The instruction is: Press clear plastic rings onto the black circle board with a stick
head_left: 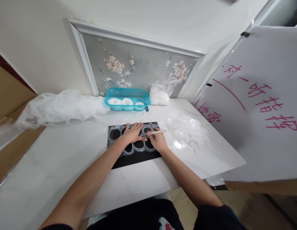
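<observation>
Honestly, the clear ring-patterned plastic sheet on the rectangular black mat seems floppy, best edge-held; it's covered by a spread left hand, slim white stick pinched by the right hand.

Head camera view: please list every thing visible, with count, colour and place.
Smooth table: 1, white, across the foreground
Rectangular flat mat: 1, black, table centre
Ring-patterned plastic sheet: count unclear, translucent, on mat
Slim stick-like tool: 1, whitish, over sheet's right end
Rectangular plastic basket: 1, teal, table's back
Ring-like pieces: 3 visible, white, inside basket
Clear plastic bag: 1, white contents, right of basket
Filmy ring-patterned material: uncountable, translucent white, table's left
Plastic scraps: uncountable, clear, table's right
Framed floral panel: 1, grey, behind table
Upright board: 1, white with red handwriting, far right
Sleeves: 2, dark, bottom edge
Left hand: 1, bare, on sheet
Right hand: 1, bare, holding tool
</observation>
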Motion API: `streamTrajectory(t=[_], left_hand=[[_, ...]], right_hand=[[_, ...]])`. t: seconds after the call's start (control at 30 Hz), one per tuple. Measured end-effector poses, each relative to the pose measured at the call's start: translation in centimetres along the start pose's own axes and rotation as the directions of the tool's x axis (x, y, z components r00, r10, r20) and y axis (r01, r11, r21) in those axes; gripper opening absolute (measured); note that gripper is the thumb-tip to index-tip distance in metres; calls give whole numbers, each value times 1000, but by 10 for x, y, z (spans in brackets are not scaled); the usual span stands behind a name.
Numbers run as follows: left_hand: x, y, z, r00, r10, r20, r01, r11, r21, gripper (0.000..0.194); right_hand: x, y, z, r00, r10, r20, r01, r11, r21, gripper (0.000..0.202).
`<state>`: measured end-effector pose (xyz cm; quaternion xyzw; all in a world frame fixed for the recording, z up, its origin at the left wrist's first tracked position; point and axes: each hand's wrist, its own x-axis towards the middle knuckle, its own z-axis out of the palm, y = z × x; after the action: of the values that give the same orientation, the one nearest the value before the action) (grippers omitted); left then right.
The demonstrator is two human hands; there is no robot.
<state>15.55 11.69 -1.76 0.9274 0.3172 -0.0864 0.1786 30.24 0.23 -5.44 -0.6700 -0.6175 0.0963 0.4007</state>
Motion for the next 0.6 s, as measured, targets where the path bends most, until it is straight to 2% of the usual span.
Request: streamTrajectory(t=[0.1, 0.17, 0.2, 0.27, 0.3, 0.33, 0.37, 0.4, 0.43, 0.47, 0.53, 0.6], left_hand=[[0, 0, -1, 1000, 4, 6, -4, 1000, 3, 83], [0, 2, -2, 1000, 7, 18, -7, 1000, 9, 82], [-1, 2, -2, 1000, 6, 26, -7, 1000, 14, 83], [-2, 4, -4, 999, 5, 46, -6, 1000, 24, 86], [-2, 5, -5, 998, 6, 55, -7, 1000, 28, 88], [-3, 5, -6, 998, 8, 62, -10, 999, 31, 88], [-4, 5, -7, 998, 11, 64, -13, 999, 33, 88], [-5, 5, -8, 998, 13, 64, -15, 999, 34, 88], [-5, 5, -9, 998, 14, 60, -16, 999, 35, 89], [-5, 6, -10, 999, 13, 49, -15, 999, 38, 90], [-4, 10, -10, 1000, 6, 6, -6, 999, 45, 90], [-1, 19, -9, 998, 0, -59, 3, 999, 53, 86]], right_hand=[[-6, -7, 5, 995, -92, 48, 100, 974, -205, 26], [-1, -7, 1, 989, -136, 65, 149, 947, -285, 29], [4, -4, -5, 991, -131, 40, 137, 940, -313, 30], [19, 9, -26, 990, -36, -136, -11, 944, -331, 28], [26, 17, -38, 957, 57, -286, -146, 943, -298, 27], [32, 26, -51, 868, 171, -467, -297, 931, -212, 30], [34, 33, -62, 762, 252, -597, -375, 923, -89, 34], [33, 39, -71, 733, 293, -614, -365, 931, 8, 38], [29, 42, -75, 760, 304, -574, -327, 943, 66, 38], [23, 43, -76, 807, 292, -513, -285, 954, 94, 36], [10, 41, -68, 896, 246, -369, -220, 969, 111, 28], [0, 37, -54, 931, 231, -283, -202, 971, 129, 29]])
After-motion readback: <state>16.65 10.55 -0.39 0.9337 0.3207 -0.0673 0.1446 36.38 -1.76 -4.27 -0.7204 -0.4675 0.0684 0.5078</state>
